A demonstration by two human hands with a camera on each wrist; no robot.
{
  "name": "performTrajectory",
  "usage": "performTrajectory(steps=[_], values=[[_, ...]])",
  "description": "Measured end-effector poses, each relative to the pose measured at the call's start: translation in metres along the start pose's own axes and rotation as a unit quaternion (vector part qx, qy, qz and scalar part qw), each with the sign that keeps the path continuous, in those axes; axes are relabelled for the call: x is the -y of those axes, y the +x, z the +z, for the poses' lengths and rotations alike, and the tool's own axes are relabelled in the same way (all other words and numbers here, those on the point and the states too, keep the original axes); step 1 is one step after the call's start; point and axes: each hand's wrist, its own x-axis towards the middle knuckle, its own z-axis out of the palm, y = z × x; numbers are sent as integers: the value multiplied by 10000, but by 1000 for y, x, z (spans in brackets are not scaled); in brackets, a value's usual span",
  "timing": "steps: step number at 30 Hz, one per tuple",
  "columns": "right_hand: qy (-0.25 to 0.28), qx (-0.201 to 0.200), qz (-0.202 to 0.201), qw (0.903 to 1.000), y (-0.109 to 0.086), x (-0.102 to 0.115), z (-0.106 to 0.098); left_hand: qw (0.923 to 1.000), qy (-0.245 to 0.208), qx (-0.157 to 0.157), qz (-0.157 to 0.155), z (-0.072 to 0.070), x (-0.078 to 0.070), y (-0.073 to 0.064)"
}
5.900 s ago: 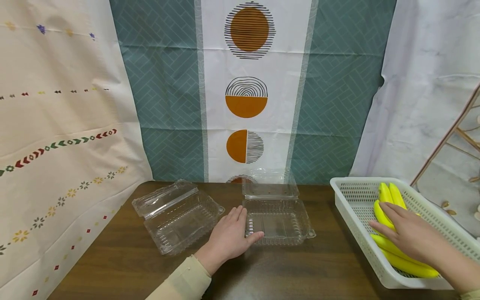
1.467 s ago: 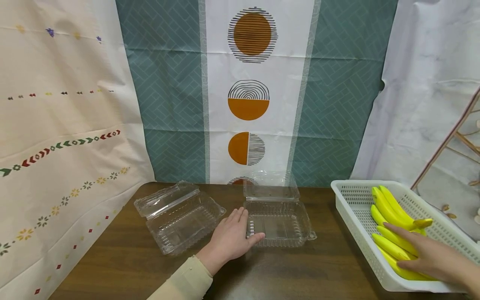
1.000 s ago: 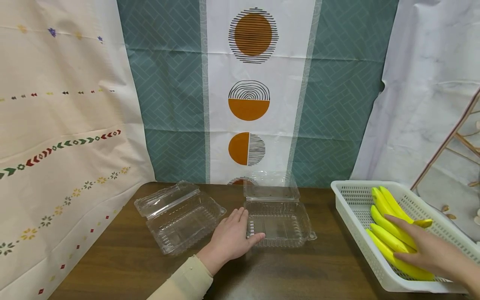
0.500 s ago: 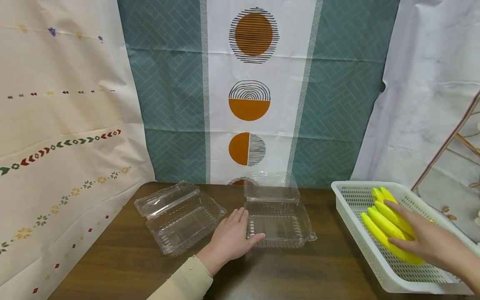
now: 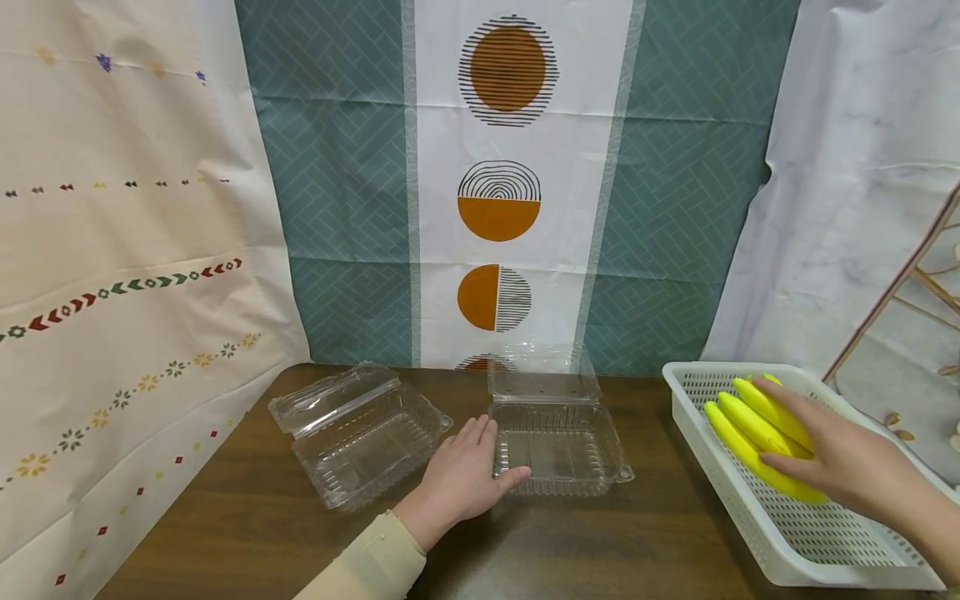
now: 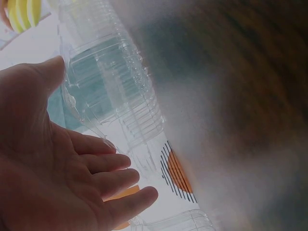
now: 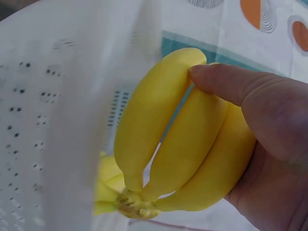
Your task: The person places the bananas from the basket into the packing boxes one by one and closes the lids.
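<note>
A bunch of yellow bananas [image 5: 750, 425] is in my right hand [image 5: 840, 458], over the white basket. In the right wrist view, my thumb presses on the bananas [image 7: 190, 144] while the other fingers are hidden behind them. My left hand [image 5: 465, 471] lies with fingers extended at the left edge of an opened clear plastic clamshell container [image 5: 555, 450]. In the left wrist view the left hand [image 6: 72, 159] has its thumb and index fingertip right at the container's rim [image 6: 70, 98]. Another opened clamshell container [image 5: 367, 446] stands to the left of that hand.
The white perforated basket [image 5: 693, 467] stands at the right of the brown wooden table [image 5: 600, 550]. More yellow bananas [image 7: 109, 180] show behind the held bunch in the right wrist view. Patterned cloths [image 5: 667, 208] hang behind the table and at both sides.
My right hand has gripped the banana bunch and brought it up and leftward from the near end of the basket, baring the basket's floor there. The left hand stays in place.
</note>
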Motion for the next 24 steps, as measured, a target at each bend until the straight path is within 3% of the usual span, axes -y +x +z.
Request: performTrajectory(steps=[6,16,24], values=[[6,-72,-139,9999,7,13,-9,10000,33,6,-2,-1,0,0],[78,-579,-660,9961,23,41,-12,10000,-52,48,-37,-2,0,-1],[373,-296,-652,9967,36,70,-15,10000,-6,18,-18,-3,-2,-1]])
